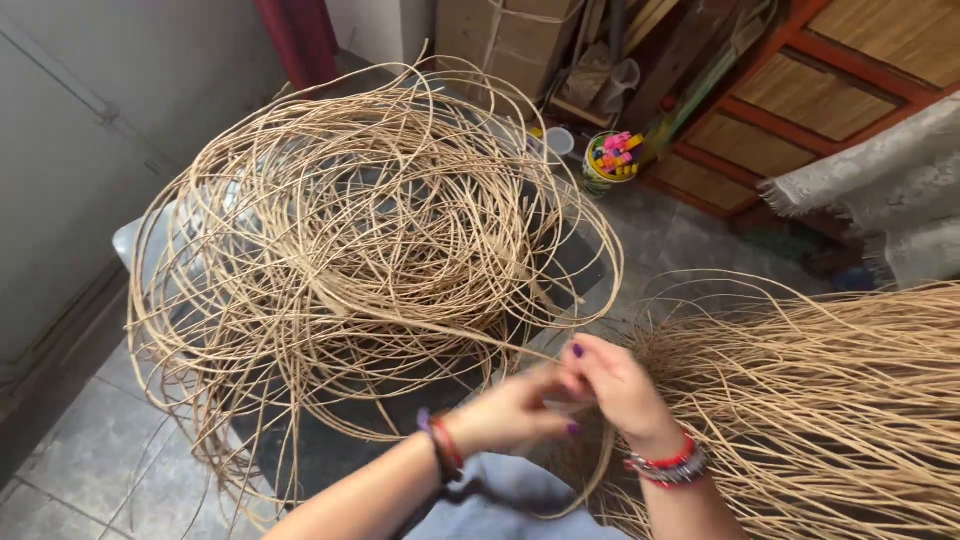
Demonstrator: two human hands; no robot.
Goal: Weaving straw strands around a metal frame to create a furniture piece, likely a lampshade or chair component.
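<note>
While fingertips meet, both hands (pixel 565 400) pinch rattan strands (pixel 560 330).

The coiled rattan strands (pixel 370 250) are pale straw-tan, and so is the loose sheaf of cane (pixel 830 400) at the right. Fingernails on the right hand (pixel 620 385) are painted purple. Its wrist carries red and silver-beaded bracelets (pixel 668 465); the left hand (pixel 510 415) has a red and purple band (pixel 440 445). The small tub (pixel 612 158) holds pink, yellow and blue bits. The floor tiles (pixel 80 440) are grey.
</note>
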